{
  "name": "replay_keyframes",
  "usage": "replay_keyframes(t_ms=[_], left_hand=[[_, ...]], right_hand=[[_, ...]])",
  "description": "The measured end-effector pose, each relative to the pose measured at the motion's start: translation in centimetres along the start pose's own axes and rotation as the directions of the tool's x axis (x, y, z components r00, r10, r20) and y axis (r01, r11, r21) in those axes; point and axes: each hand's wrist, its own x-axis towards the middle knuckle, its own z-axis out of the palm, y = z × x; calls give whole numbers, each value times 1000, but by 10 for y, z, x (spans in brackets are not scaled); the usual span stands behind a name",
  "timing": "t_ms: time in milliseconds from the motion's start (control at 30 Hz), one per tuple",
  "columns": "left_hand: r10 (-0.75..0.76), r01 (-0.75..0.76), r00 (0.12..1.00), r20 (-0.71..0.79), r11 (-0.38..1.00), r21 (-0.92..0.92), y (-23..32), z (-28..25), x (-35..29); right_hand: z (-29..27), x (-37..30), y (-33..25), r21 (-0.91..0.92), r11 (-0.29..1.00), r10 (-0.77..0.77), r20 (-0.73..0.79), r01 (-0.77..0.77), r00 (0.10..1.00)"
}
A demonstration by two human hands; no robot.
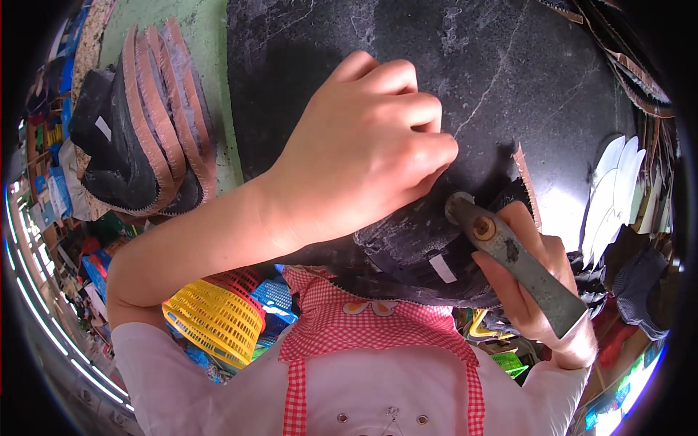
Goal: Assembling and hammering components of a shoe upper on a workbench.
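Observation:
A dark shoe-upper piece (407, 247) with a toothed edge and a small white label lies at the near edge of a black, scuffed work surface (516, 80). A thin pinkish-brown edge (526, 182) of it stands up beside my right hand (520, 280). That hand is wrapped round a hammer, whose long grey metal head (534, 272) has the wooden handle end showing through it; the rest of the handle is hidden. The hammer's round face is over the dark piece. Just above it, my left hand (385, 145) is closed, knuckles up. What its fingers pinch is hidden underneath.
Several dark upper pieces with pinkish edges (156, 116) are stacked at the left on a pale green surface (207, 22). White flat shapes (614, 189) fan out at the right, near more dark pieces (640, 87). Below sit a yellow plastic basket (214, 320) and a red-checked apron (378, 338).

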Motion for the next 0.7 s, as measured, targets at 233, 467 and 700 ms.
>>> replay_keyframes(t_ms=[233, 467, 700], left_hand=[[113, -117, 992, -59, 990, -74, -16, -2, -6], [363, -360, 924, -117, 932, 46, -23, 2, -7], [261, -252, 953, -153, 965, 78, -14, 4, -17]], right_hand=[[-3, 3, -3, -11, 999, -41, -23, 41, 999], [-8, 13, 1, -49, 989, -148, -346, 140, 926], [-4, 19, -11, -21, 999, 28, -168, -32, 985]])
